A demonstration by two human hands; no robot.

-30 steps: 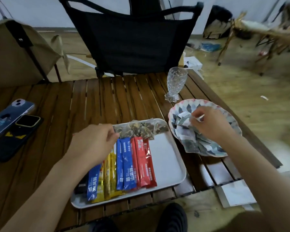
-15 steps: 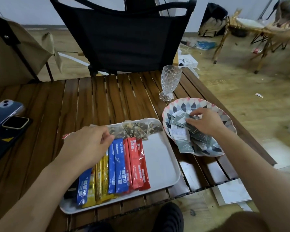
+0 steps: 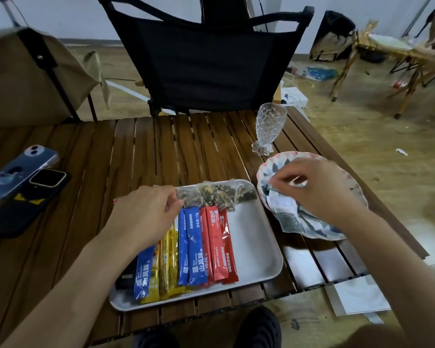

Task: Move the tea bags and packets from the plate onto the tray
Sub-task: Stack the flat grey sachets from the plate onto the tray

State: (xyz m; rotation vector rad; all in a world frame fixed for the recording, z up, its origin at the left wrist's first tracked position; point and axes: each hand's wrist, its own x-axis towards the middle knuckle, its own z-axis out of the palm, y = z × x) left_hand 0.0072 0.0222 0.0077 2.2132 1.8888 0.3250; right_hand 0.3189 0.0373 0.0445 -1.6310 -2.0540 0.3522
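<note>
A white tray (image 3: 258, 249) lies on the slatted wooden table. Along its far edge runs a row of mesh tea bags (image 3: 219, 194); blue, yellow and red stick packets (image 3: 199, 249) lie side by side below them. My left hand (image 3: 146, 214) rests over the tray's left part and pinches the edge of the leftmost tea bag. To the right sits a patterned plate (image 3: 353, 183) holding a pile of tea bags and flat packets (image 3: 286, 217). My right hand (image 3: 319, 192) hovers over this pile with fingers curled, pinching a small pale piece, blurred.
A cut-glass goblet (image 3: 269, 129) stands just behind the plate. Two phones (image 3: 18, 172) (image 3: 28, 199) lie at the table's left. A black folding chair (image 3: 211, 64) faces me and a tan chair (image 3: 23, 76) stands far left. White sheets (image 3: 359, 295) lie on the floor beside the table's right edge.
My right hand dipped into the plate's pile and has come up a little with something pinched. My left hand has stayed at the leftmost tea bag.
</note>
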